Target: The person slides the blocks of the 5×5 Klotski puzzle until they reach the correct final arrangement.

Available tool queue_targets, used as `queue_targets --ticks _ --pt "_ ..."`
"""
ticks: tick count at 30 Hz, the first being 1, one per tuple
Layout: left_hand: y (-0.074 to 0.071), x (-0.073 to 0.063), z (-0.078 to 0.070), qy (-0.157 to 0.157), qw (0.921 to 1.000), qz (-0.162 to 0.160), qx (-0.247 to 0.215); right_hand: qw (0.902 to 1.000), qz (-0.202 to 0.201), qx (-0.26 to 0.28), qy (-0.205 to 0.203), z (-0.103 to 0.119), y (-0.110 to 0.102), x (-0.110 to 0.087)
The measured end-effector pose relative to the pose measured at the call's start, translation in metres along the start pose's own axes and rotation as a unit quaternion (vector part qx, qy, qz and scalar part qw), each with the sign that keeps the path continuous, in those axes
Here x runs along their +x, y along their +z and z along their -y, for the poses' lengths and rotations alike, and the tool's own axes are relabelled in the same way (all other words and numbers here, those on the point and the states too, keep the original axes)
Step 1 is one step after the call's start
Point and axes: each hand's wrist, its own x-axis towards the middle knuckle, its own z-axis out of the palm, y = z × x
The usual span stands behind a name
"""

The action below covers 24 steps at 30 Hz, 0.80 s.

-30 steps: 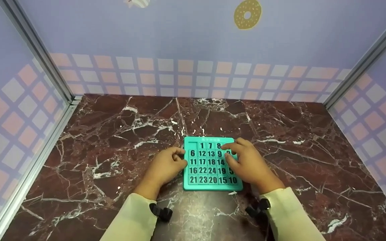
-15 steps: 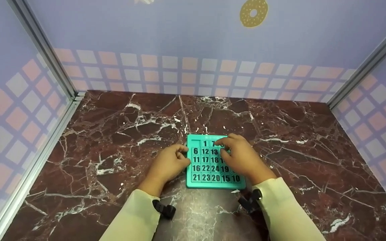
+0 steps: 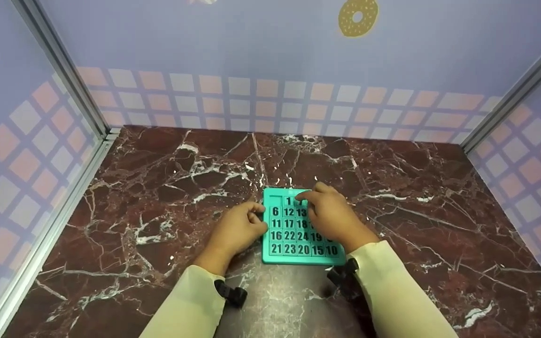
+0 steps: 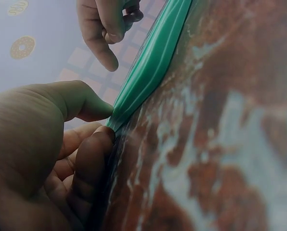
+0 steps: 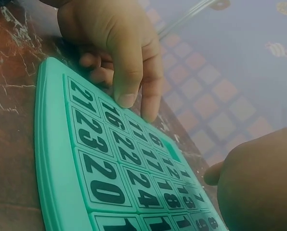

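Observation:
A turquoise number slide puzzle [image 3: 304, 259] lies flat on the table, with black-numbered tiles and a vacant slot [image 3: 275, 200] in its top-left corner. My left hand [image 3: 237, 227] holds the puzzle's left edge; in the left wrist view its thumb [image 4: 93, 106] is at the upper rim and a finger [image 4: 102, 137] sits just below. My right hand [image 3: 334, 216] is over the puzzle's upper right, its index fingertip at the 7 tile in the top row. That hand covers several tiles on the right. In the right wrist view, tiles 21, 23 and 20 [image 5: 102, 180] show plainly.
The puzzle rests on a dark red marbled table [image 3: 158, 188] with white veins. Lilac walls [image 3: 270, 42] with pink and white squares enclose the back and both sides. A black wrist camera [image 3: 230, 293] is strapped at the left sleeve, another [image 3: 342, 274] at the right.
My right hand has moved left along the top row, from about the 8 tile to the 7 tile. The left hand stays at the puzzle's left edge. The head view has shifted slightly.

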Motion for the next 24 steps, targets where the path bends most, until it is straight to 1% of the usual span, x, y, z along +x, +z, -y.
queue_targets --ticks 8,13,18,24 --pt "0.0 -0.001 0.001 0.001 1.0 0.002 0.006 0.9996 0.008 -0.022 -0.014 0.002 0.01 0.005" --pt "0.001 0.0 0.002 0.001 1.0 0.002 0.008 0.9995 0.021 -0.022 -0.006 0.004 0.012 0.006" --pt "0.001 0.001 0.003 0.007 0.9999 0.007 0.005 0.9996 0.017 -0.022 -0.006 0.006 0.012 0.006" --pt "0.002 0.002 0.003 0.005 1.0 0.007 0.003 0.9994 0.009 -0.028 -0.019 0.01 0.014 0.006"
